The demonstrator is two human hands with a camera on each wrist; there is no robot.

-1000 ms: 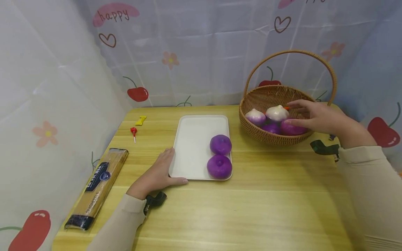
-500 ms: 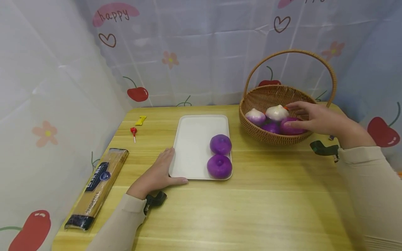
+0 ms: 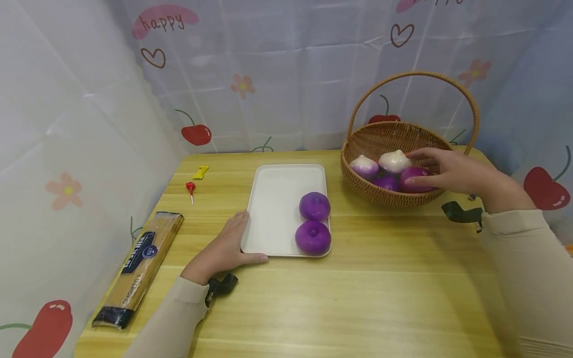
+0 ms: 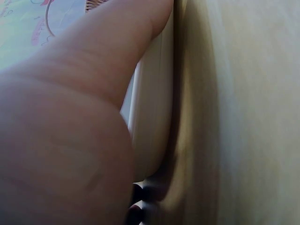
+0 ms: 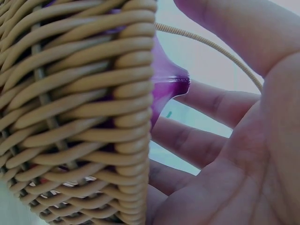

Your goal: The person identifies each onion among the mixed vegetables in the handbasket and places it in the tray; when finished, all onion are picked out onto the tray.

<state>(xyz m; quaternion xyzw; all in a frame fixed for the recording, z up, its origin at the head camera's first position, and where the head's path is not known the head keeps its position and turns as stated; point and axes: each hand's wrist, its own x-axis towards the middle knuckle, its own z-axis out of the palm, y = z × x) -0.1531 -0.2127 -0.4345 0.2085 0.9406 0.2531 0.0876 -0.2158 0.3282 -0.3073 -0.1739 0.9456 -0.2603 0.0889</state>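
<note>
My left hand (image 3: 224,247) rests against the near left corner of a white tray (image 3: 273,214), fingers along its left side and thumb along its front edge. Two purple onions (image 3: 315,207) stand one behind the other on the tray's right side. Over the right part of a wicker basket (image 3: 394,199), my right hand (image 3: 456,169) spreads its thumb and fingers around a purple onion (image 3: 414,178). In the right wrist view the onion's stem end (image 5: 173,84) rises above the rim, with fingers behind it and the thumb apart. Some fingertips are hidden by the basket.
The basket also holds white-and-purple onions (image 3: 395,161) and another purple one (image 3: 386,182); its tall handle (image 3: 416,74) arches above. On the left lie a spaghetti pack (image 3: 141,268), a red lollipop (image 3: 190,187) and a yellow-wrapped candy (image 3: 201,172). A printed curtain (image 3: 286,99) hangs behind the table.
My right hand has lowered slightly around the onion in the basket, and that onion has shifted a little. The left hand and tray stay in place.
</note>
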